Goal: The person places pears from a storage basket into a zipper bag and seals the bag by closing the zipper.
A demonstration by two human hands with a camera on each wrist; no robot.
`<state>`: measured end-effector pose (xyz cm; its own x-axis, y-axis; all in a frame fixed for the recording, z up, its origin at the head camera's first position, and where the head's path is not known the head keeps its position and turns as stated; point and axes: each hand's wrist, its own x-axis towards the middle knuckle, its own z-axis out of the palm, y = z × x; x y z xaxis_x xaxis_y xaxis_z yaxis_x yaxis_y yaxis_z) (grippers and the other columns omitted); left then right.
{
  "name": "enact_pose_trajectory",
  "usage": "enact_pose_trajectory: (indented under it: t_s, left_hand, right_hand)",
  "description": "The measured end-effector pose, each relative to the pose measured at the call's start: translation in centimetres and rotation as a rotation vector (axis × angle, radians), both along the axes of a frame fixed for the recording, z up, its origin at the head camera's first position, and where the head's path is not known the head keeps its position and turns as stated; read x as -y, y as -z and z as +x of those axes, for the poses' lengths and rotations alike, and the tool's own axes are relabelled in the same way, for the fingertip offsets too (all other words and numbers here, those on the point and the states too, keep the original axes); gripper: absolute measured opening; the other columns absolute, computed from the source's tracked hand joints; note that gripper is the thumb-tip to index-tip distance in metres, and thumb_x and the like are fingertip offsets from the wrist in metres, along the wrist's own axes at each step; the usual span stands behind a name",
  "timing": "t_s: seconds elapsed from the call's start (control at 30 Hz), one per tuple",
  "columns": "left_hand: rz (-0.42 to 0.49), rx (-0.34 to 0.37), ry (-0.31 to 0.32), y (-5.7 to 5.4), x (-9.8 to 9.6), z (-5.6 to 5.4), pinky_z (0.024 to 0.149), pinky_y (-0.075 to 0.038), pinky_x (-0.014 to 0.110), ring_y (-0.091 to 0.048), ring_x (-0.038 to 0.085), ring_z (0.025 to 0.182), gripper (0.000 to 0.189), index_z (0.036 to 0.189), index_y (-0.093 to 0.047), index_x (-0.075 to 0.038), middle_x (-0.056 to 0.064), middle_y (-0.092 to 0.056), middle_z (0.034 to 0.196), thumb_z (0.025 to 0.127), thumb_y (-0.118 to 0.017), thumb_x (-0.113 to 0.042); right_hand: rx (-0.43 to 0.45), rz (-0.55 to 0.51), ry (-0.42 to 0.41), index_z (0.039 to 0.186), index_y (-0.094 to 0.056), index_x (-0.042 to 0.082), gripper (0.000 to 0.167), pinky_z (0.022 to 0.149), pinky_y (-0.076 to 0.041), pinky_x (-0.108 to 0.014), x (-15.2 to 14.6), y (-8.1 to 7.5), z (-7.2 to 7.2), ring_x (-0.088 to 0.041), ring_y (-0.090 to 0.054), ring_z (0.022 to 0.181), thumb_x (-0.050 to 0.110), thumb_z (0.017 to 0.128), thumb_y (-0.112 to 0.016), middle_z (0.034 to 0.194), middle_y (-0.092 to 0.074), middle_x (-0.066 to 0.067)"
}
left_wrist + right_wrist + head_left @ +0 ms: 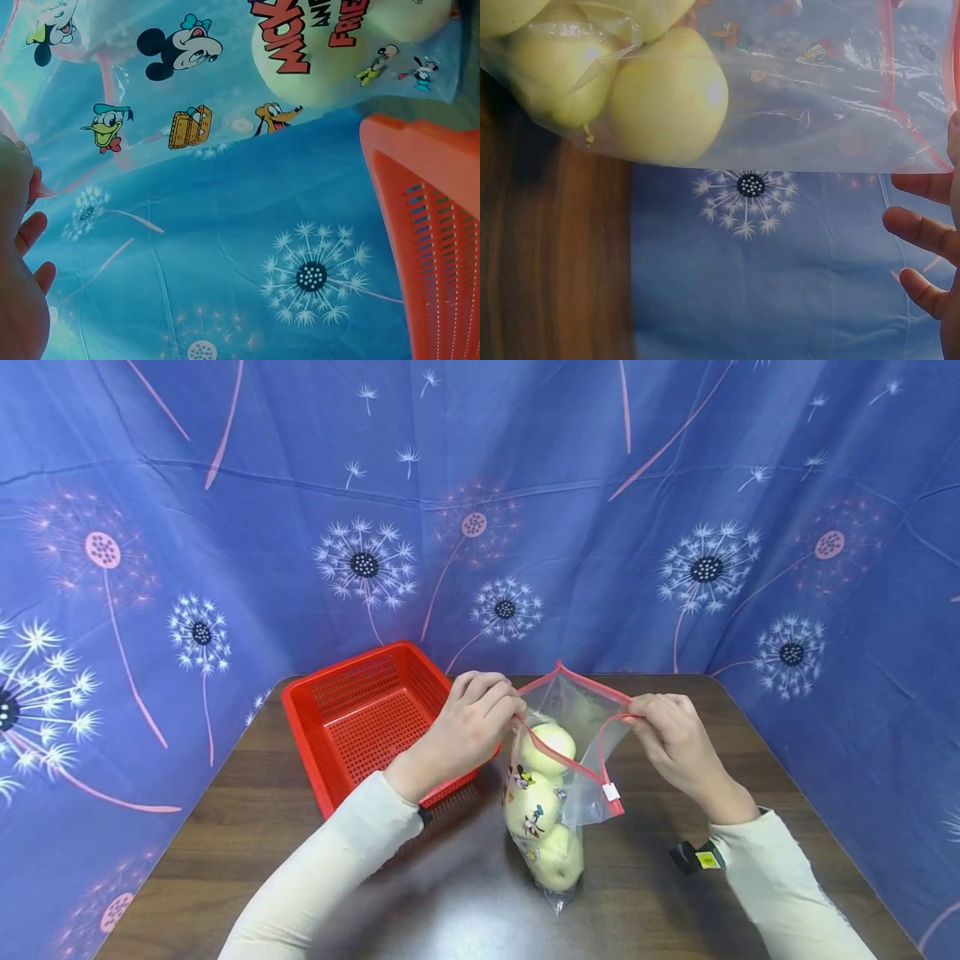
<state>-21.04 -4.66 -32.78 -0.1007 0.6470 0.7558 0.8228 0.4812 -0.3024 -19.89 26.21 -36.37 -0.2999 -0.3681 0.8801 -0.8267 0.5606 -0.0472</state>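
A clear plastic slider bag [592,793] with a red-edged mouth and printed cartoon figures hangs between both hands, its mouth spread apart. Several pale yellow-green apples [532,805] lie inside, piled toward the bottom; in the right wrist view one apple [559,75] shows its stem. My left hand [480,714] pinches the left side of the red rim. At the opposite corner, my right hand [678,747] pinches the rim between thumb and forefinger, other fingers loosely spread in the right wrist view. The white slider [611,792] sits at the rim's near right end.
Left of the bag, a red perforated plastic basket [306,739] stands on the dark wooden table [247,843], partly behind my left forearm. A blue dandelion-print cloth [570,543] hangs behind and beside the table. A dark strap with a yellow label [707,860] is by my right wrist.
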Motion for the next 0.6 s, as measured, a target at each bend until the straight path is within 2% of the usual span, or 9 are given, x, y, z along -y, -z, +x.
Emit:
enact_pose_trajectory:
  t_s: [0.1, 0.23, 0.47, 0.6]
  left_hand:
    - [-0.008, 0.0, -0.006, -0.1, -0.1, 0.0, 0.088, -0.039, 0.042, -0.052, 0.024, 0.107, 0.022, 0.1, -0.059, -0.009, 0.002, -0.06, 0.102, 0.084, -0.07, 0.0]
    - [-0.015, 0.008, -0.02, 0.0, -0.1, 0.0, 0.088, -0.039, 0.042, -0.052, 0.024, 0.108, 0.024, 0.1, -0.059, -0.009, 0.002, -0.061, 0.102, 0.083, -0.073, -0.002]
    - [0.0, 0.01, -0.019, 0.1, 0.1, 0.1, 0.088, -0.039, 0.042, -0.052, 0.024, 0.106, 0.024, 0.1, -0.059, -0.01, 0.001, -0.06, 0.101, 0.082, -0.075, -0.004]
    - [-0.001, 0.019, -0.031, 0.1, 0.1, 0.2, 0.088, -0.039, 0.043, -0.052, 0.024, 0.106, 0.023, 0.1, -0.059, -0.009, 0.001, -0.06, 0.101, 0.083, -0.074, -0.004]
  right_hand:
    - [0.003, -0.004, 0.004, 0.087, -0.061, 0.001, 0.04, 0.08, -0.036, -0.039, 0.0, 0.0, 0.0, -0.025, -0.059, 0.076, 0.035, 0.104, -0.048, 0.087, -0.066, -0.011]
    - [0.021, -0.014, 0.012, 0.089, -0.062, 0.0, 0.042, 0.084, -0.036, -0.035, -0.1, 0.0, 0.1, -0.025, -0.059, 0.079, 0.036, 0.104, -0.048, 0.088, -0.066, -0.011]
    - [0.079, -0.058, 0.012, 0.098, -0.067, 0.001, 0.046, 0.091, -0.032, -0.029, -0.4, 0.0, 0.5, -0.015, -0.059, 0.092, 0.043, 0.103, -0.048, 0.093, -0.067, -0.011]
    - [0.067, -0.065, 0.061, 0.105, -0.066, 0.001, 0.047, 0.087, -0.031, -0.035, -0.4, -0.5, 1.1, -0.024, -0.057, 0.096, 0.044, 0.102, -0.05, 0.101, -0.067, -0.014]
